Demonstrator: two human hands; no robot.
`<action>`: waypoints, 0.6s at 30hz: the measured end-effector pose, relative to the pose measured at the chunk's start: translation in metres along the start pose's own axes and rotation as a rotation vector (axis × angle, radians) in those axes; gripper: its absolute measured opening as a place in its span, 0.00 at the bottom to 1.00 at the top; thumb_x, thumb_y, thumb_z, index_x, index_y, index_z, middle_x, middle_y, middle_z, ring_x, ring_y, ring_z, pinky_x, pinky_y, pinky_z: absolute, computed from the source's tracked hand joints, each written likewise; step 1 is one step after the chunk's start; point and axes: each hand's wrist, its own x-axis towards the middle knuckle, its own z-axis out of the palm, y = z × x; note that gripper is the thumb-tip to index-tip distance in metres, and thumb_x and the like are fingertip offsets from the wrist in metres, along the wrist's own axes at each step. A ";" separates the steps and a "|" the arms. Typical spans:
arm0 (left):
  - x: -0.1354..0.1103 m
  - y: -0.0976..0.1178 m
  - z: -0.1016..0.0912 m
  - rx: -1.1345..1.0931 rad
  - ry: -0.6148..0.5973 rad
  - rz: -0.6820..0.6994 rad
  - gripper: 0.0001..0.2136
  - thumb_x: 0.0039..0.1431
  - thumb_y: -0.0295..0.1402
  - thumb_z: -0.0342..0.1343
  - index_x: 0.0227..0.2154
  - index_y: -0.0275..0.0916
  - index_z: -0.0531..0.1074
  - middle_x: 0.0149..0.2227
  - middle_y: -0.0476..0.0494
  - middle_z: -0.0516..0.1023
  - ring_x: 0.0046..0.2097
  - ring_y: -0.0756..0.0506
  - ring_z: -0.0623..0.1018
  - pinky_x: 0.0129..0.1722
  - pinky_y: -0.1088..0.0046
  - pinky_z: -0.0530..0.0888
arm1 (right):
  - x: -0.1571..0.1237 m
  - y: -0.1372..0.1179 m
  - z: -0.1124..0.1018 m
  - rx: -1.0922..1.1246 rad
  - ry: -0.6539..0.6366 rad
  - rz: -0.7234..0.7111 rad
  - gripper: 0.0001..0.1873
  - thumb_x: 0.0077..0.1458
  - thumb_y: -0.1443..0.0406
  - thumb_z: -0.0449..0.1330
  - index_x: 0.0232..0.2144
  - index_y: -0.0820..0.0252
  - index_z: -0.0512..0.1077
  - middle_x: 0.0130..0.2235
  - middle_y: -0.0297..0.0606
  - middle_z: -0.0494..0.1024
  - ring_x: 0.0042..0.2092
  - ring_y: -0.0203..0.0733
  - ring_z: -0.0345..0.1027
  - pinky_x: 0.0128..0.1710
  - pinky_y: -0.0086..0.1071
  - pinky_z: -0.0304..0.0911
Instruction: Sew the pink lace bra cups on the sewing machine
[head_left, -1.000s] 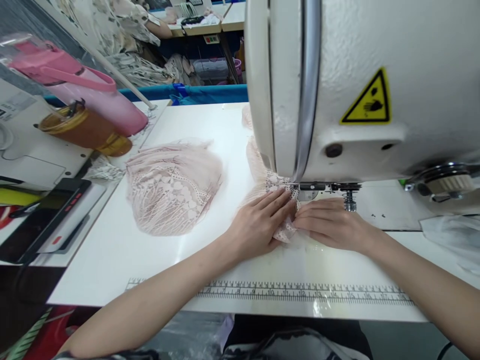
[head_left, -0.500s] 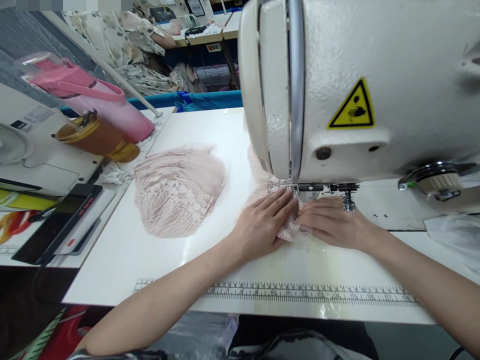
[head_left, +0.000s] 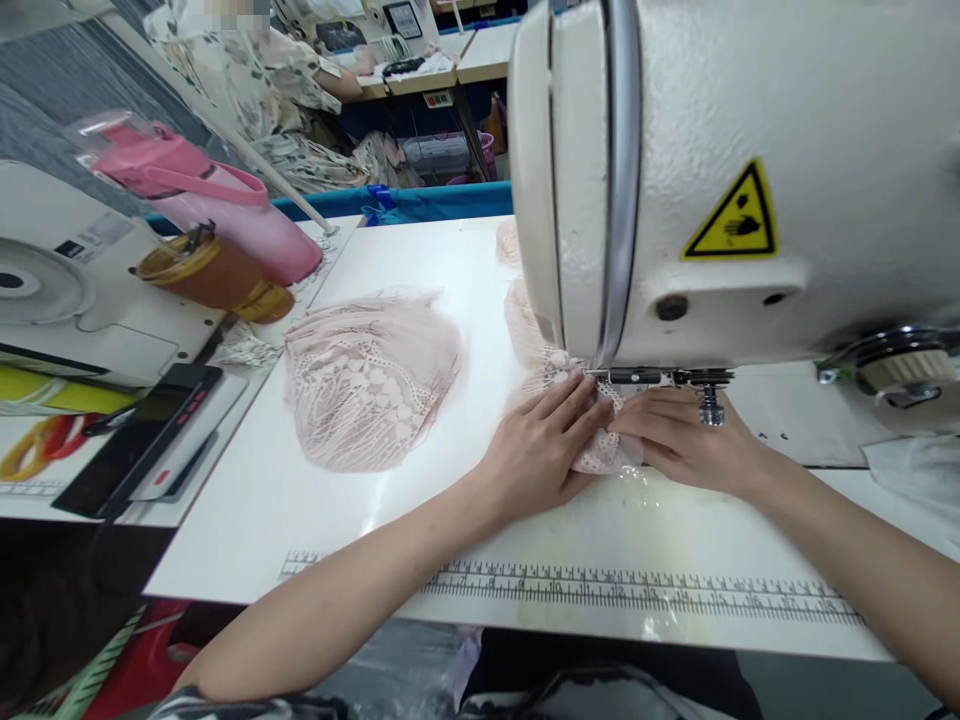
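A pale pink lace piece (head_left: 600,452) lies beneath the head of a white sewing machine (head_left: 705,110). My left hand (head_left: 536,445) rests on it just in front of the needle area, fingers stretched out and lying flat. To the right, my right hand (head_left: 686,440) has its fingers together, pinching the lace's right edge. The machine's head and my fingers hide the needle and part of the lace. A second pink lace piece (head_left: 375,390) is spread on the white table (head_left: 420,260), apart from my left hand.
A ruler strip (head_left: 637,592) runs along the table's front edge. A pink bottle (head_left: 232,205) and a brown cup (head_left: 214,280) stand on the left beside a black device (head_left: 139,440). White sheer material (head_left: 915,475) lies at the right. Another person's patterned sleeve (head_left: 300,75) shows behind.
The whole view has shifted, so most things sit a little farther right. More of the lace shows between my hands, which stay at the needle area.
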 end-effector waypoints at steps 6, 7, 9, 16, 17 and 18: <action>0.001 0.001 0.001 -0.001 0.004 0.003 0.24 0.65 0.42 0.44 0.57 0.30 0.64 0.58 0.31 0.66 0.62 0.36 0.64 0.57 0.56 0.69 | 0.000 0.002 0.003 -0.018 -0.015 0.029 0.07 0.60 0.66 0.53 0.36 0.53 0.71 0.29 0.27 0.77 0.29 0.30 0.67 0.32 0.27 0.58; 0.001 0.001 0.001 0.001 0.006 0.004 0.24 0.65 0.41 0.44 0.57 0.30 0.64 0.58 0.31 0.66 0.62 0.36 0.64 0.57 0.56 0.69 | 0.000 0.002 0.002 -0.024 -0.020 0.023 0.07 0.59 0.67 0.53 0.35 0.54 0.71 0.29 0.27 0.77 0.28 0.30 0.66 0.31 0.27 0.58; 0.000 0.000 0.001 0.010 0.015 0.023 0.23 0.65 0.40 0.45 0.57 0.30 0.65 0.58 0.31 0.66 0.62 0.36 0.64 0.59 0.55 0.67 | 0.002 0.001 0.000 -0.041 -0.023 0.011 0.07 0.58 0.68 0.54 0.35 0.54 0.71 0.29 0.27 0.78 0.28 0.29 0.66 0.30 0.27 0.58; -0.008 -0.001 0.001 0.006 0.085 0.178 0.16 0.66 0.26 0.46 0.54 0.30 0.67 0.56 0.37 0.70 0.60 0.44 0.68 0.59 0.65 0.70 | 0.010 -0.006 -0.010 0.010 0.077 -0.089 0.05 0.56 0.71 0.57 0.31 0.57 0.72 0.32 0.27 0.80 0.33 0.29 0.70 0.39 0.25 0.65; -0.009 -0.002 0.000 0.013 0.078 0.169 0.16 0.66 0.26 0.45 0.54 0.29 0.67 0.56 0.37 0.69 0.60 0.44 0.67 0.58 0.65 0.70 | 0.011 -0.007 -0.010 0.035 0.080 -0.105 0.05 0.55 0.71 0.58 0.31 0.58 0.72 0.32 0.28 0.80 0.34 0.29 0.71 0.42 0.26 0.66; -0.010 -0.003 0.000 0.019 0.072 0.160 0.16 0.66 0.26 0.45 0.54 0.29 0.66 0.57 0.37 0.69 0.60 0.44 0.67 0.58 0.65 0.70 | 0.011 -0.008 -0.009 0.051 0.077 -0.120 0.04 0.55 0.71 0.59 0.32 0.59 0.72 0.33 0.28 0.80 0.35 0.30 0.72 0.45 0.26 0.66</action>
